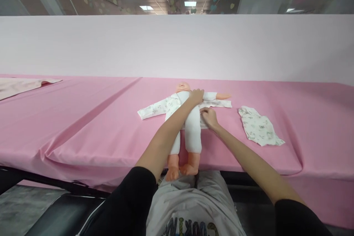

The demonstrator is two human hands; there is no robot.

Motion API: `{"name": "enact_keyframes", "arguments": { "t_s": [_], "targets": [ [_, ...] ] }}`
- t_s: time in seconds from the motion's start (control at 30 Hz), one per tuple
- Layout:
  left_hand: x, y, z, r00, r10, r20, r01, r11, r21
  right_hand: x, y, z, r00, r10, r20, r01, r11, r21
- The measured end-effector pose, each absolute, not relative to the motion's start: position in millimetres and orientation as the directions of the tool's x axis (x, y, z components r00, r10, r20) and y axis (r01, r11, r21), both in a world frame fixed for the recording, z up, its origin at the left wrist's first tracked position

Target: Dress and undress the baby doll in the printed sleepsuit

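Observation:
A baby doll (193, 132) with a white cloth body lies face up on the pink-covered table, its feet at the near edge. A printed white baby shirt (156, 109) covers the doll's arm on the left. The shirt's other sleeve (221, 104) lies flat below the doll's bare-handed right-side arm (221, 96). My left hand (197, 96) reaches across the doll and is closed at its upper chest by the shoulder; its fingertips are partly hidden. Beside the doll's waist, my right hand (209, 117) is closed on the shirt's edge.
Folded printed baby clothing (260, 127) lies on the pink cover (96, 132) to the right. A pale cloth (22, 85) rests at the far left. A white wall panel (177, 46) with glass above stands behind the table. A black seat (66, 214) is at lower left.

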State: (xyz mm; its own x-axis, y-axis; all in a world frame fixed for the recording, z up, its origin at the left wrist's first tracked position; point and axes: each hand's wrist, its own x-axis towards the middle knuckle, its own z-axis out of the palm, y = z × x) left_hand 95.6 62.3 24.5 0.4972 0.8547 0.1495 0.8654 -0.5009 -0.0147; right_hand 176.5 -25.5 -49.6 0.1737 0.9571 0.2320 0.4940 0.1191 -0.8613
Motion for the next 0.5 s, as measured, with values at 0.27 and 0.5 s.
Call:
{"name": "enact_keyframes", "arguments": {
  "t_s": [0.27,0.5],
  "targets": [
    [75,83,34,0.578,0.797,0.174,0.803,-0.594,0.053,147,55,-43,0.265,0.945,0.192,0.741,-0.072,-0.668],
    [67,99,36,0.604,0.775,0.185,0.784,-0.620,0.041,159,78,-52,0.394,0.903,0.174,0.551,-0.080,-0.831]
  ]
}}
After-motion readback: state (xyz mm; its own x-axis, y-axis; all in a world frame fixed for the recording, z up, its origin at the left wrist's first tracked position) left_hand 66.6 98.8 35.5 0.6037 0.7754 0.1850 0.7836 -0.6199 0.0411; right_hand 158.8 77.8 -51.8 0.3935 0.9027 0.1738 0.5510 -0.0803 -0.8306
